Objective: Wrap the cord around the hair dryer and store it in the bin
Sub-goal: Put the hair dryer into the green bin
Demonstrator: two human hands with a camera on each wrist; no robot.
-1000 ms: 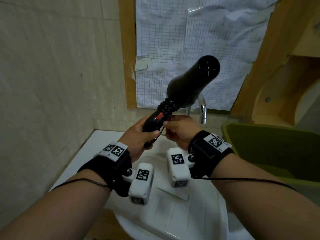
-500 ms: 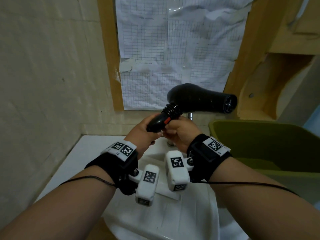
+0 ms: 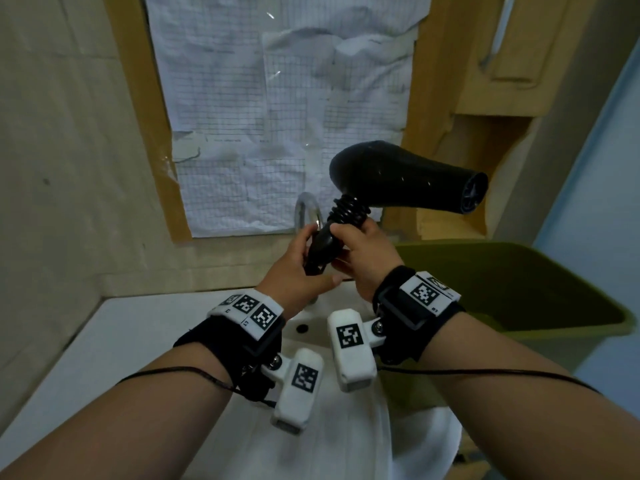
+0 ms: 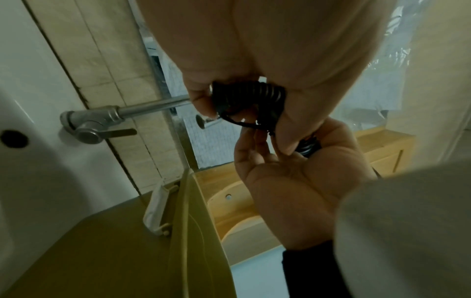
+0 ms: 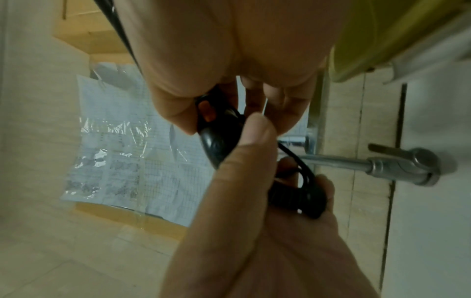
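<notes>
I hold the black plastic hair dryer [image 3: 398, 178] above the white ceramic sink [image 3: 346, 445], left of the olive-green plastic bin [image 3: 519, 271]; my left hand [image 3: 294, 271] and right hand [image 3: 367, 258] have fingers clamped on its handle, black cord [image 3: 348, 211] coiled above.

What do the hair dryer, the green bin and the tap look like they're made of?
Hair dryer: probably hard black plastic, semi-gloss, with soft highlights on its barrel.
Bin: likely olive-green moulded plastic, matte, with thin walls and a rolled rim.
Tap: metal, seemingly chrome or steel, brushed silver with bright reflections.
</notes>
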